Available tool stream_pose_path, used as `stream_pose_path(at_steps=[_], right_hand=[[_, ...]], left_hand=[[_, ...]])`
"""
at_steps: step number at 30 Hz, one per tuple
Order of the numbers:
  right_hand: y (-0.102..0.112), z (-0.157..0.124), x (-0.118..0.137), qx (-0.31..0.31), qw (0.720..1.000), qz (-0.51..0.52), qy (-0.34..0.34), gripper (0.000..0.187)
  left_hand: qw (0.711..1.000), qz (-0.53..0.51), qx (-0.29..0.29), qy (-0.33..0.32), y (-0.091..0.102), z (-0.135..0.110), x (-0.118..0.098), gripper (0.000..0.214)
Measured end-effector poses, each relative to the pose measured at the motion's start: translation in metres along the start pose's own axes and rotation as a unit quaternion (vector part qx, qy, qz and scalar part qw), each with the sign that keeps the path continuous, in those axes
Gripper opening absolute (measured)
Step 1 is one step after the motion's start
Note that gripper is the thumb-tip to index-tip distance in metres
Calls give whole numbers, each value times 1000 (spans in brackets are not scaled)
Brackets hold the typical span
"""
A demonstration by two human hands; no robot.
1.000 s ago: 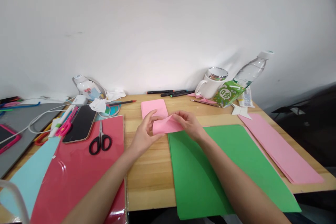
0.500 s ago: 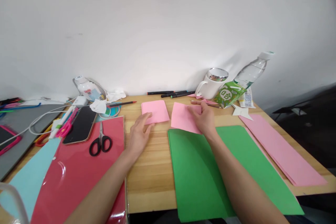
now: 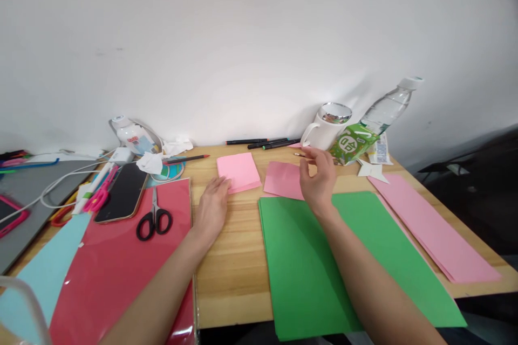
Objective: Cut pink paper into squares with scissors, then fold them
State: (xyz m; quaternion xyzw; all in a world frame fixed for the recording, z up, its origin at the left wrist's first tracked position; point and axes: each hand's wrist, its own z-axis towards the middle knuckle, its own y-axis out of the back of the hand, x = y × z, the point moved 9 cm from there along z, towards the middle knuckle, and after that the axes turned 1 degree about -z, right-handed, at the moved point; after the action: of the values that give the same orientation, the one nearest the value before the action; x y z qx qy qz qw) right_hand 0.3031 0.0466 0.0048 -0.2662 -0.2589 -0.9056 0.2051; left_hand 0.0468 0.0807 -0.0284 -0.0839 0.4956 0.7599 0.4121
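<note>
My left hand lies flat on the wooden table, fingers stretched out, fingertips touching the near edge of a small pink paper stack. My right hand hovers over the far edge of the green sheets, fingers loosely curved and apart, holding nothing. Its fingertips are right at a pencil lying in front of the white mug. A single pink paper piece lies flat just left of my right hand.
Black scissors lie on red sheets, beside a phone and a light blue sheet. Markers, a green packet and a water bottle line the wall. Long pink sheets lie right.
Both hands let go of the pink piece they held up; it now lies flat on the table. My right hand rose toward the pencil, and my left settled by the pink stack.
</note>
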Motion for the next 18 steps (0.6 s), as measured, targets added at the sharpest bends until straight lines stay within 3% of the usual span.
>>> stream_pose_path(at_steps=[3, 5, 7, 9, 11, 13, 15, 18], right_hand=[[2, -3, 9, -4, 998, 56, -22, 19], [-11, -8, 11, 61, 987, 135, -68, 19], [-38, -21, 15, 188, 946, 237, -120, 24], [-61, -39, 26, 312, 883, 315, -152, 32], [-72, -51, 37, 380, 838, 357, -161, 43], [-74, -54, 44, 396, 821, 380, -158, 53], [-71, -50, 47, 380, 822, 396, -152, 51], [-61, -38, 45, 324, 843, 404, -146, 35]], left_hand=[[1000, -5, -29, -4, 6, 0, -4, 30], [999, 1, -49, -1, 11, 0, -5, 28], [996, 13, -92, -2, 21, 0, -6, 25], [990, 22, -140, -22, 33, -2, -11, 23], [985, 19, -160, -67, 40, -4, -23, 22], [982, 2, -146, -123, 40, -6, -40, 24], [979, -22, -120, -162, 38, -7, -56, 26], [982, -83, -116, -120, 37, -5, -56, 42]])
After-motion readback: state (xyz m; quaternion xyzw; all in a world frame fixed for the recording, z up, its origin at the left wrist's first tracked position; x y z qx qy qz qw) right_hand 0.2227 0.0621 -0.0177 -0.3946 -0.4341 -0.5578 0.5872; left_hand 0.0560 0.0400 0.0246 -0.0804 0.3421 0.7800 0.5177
